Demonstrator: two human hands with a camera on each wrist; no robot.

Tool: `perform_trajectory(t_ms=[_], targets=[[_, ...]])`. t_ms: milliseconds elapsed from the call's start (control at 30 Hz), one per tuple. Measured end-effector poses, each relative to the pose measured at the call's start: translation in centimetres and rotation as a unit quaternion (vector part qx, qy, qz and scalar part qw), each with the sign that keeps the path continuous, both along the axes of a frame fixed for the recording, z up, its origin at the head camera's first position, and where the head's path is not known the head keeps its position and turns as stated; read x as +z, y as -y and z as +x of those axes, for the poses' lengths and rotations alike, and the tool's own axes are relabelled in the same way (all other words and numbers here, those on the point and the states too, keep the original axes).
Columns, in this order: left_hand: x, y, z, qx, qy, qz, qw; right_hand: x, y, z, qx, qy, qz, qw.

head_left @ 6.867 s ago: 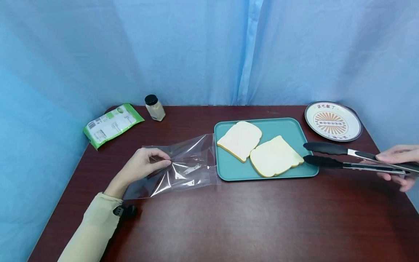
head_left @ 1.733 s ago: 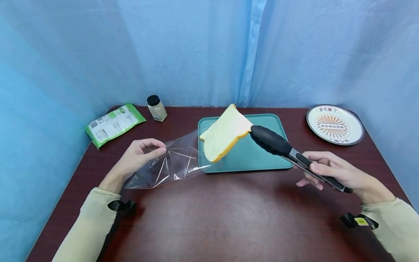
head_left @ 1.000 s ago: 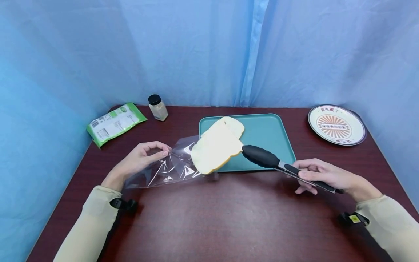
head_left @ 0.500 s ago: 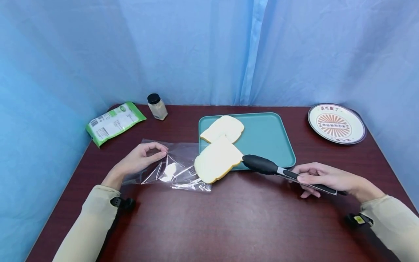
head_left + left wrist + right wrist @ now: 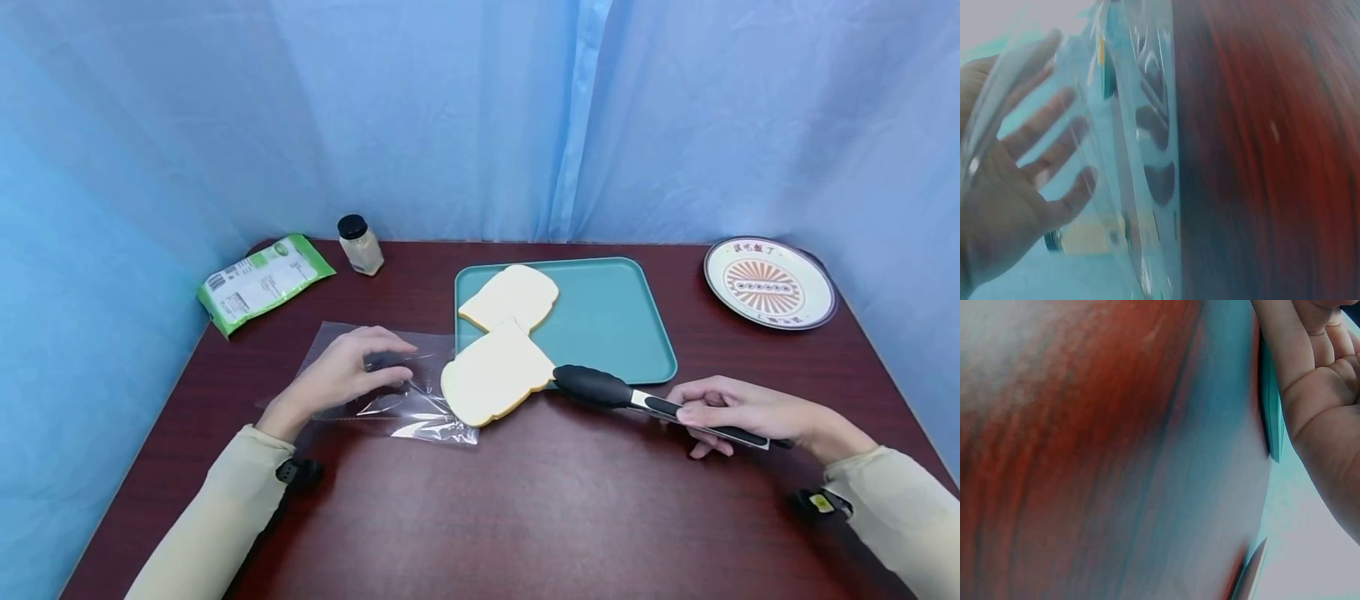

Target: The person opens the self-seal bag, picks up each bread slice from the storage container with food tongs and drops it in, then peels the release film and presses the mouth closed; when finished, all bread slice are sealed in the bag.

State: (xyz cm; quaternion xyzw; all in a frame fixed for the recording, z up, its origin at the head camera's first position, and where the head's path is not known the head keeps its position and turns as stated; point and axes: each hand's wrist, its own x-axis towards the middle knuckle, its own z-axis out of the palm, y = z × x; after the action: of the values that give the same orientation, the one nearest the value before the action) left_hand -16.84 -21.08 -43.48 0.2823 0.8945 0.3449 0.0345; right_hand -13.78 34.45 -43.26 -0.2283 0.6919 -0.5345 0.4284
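Note:
In the head view my right hand (image 5: 731, 412) holds black-tipped tongs (image 5: 596, 387), whose heads meet the right corner of a slice of bread (image 5: 495, 375). That slice lies across the front left edge of the teal tray (image 5: 615, 325) and overlaps the right end of a clear plastic bag (image 5: 442, 425). Whether it sits inside the bag I cannot tell. Another bread slice (image 5: 513, 296) rests on the tray behind it. My left hand (image 5: 348, 375) is over the bag, thumb and fingers apart; in the left wrist view its fingers (image 5: 1054, 153) spread beside the film.
A green and white packet (image 5: 266, 283) lies at the back left of the brown table (image 5: 540, 508). Near it stands a black-capped jar (image 5: 361, 246). At the back right is a patterned plate (image 5: 768, 283). Blue curtains (image 5: 420, 125) enclose the back and sides.
One slice has gone from the tray's right, held in the tongs, to the bag's end and lowered. The tray has shifted left. My left hand has let go of the bag and moved right.

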Motion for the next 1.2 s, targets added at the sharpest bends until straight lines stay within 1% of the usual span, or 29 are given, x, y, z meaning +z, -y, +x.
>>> perform_trajectory(t_ms=[100,167,200,267,400,467,500,600,700,767,833,933,1000,1100,1200], targets=[[-0.1,-1.0,-0.2,-0.017,-0.019,0.005,0.9997,0.1,-0.1,0.0,0.001,0.007,-0.015,0.9999],[-0.1,-1.4,-0.3,-0.016,-0.032,0.002,0.9993,0.2,-0.1,-0.1,0.004,0.008,-0.028,0.9996],[-0.1,-1.4,-0.3,-0.014,-0.033,0.003,0.9993,0.2,-0.1,-0.1,0.004,0.008,-0.033,0.9994],[0.1,-1.3,-0.2,-0.009,-0.018,0.019,0.9996,0.2,-0.1,-0.1,0.002,0.007,-0.039,0.9992],[0.7,-0.7,0.0,0.009,0.038,0.061,0.9974,0.2,-0.1,-0.1,-0.009,0.011,-0.027,0.9995],[0.9,-0.5,0.1,0.015,0.057,0.071,0.9957,0.1,-0.2,-0.1,-0.007,0.009,-0.021,0.9997],[0.9,-0.5,0.2,0.016,0.062,0.072,0.9953,0.1,-0.2,-0.1,-0.005,0.009,-0.014,0.9998],[0.8,-0.5,0.4,0.021,0.072,0.070,0.9947,0.0,-0.5,-0.4,0.018,-0.002,-0.016,0.9997],[0.7,-0.5,0.6,0.025,0.073,0.072,0.9944,0.5,-1.3,-0.8,0.039,-0.013,-0.013,0.9991],[0.6,-0.5,0.7,0.028,0.069,0.076,0.9943,1.4,-1.8,-1.3,0.047,-0.025,-0.003,0.9986],[0.7,-0.5,0.7,0.027,0.063,0.080,0.9944,2.4,-2.1,-1.9,0.045,-0.034,0.025,0.9981],[0.7,-0.4,0.7,0.027,0.058,0.085,0.9943,3.4,-1.7,-3.4,0.052,-0.050,0.059,0.9956],[0.6,-0.4,0.8,0.027,0.061,0.087,0.9940,3.7,-0.9,-4.6,0.058,-0.052,0.079,0.9938],[0.4,-0.4,1.0,0.024,0.065,0.090,0.9936,3.8,0.5,-6.3,0.065,-0.038,0.089,0.9932],[0.2,-0.4,1.1,0.020,0.059,0.094,0.9936,3.8,1.4,-7.7,0.075,0.002,0.084,0.9936]])
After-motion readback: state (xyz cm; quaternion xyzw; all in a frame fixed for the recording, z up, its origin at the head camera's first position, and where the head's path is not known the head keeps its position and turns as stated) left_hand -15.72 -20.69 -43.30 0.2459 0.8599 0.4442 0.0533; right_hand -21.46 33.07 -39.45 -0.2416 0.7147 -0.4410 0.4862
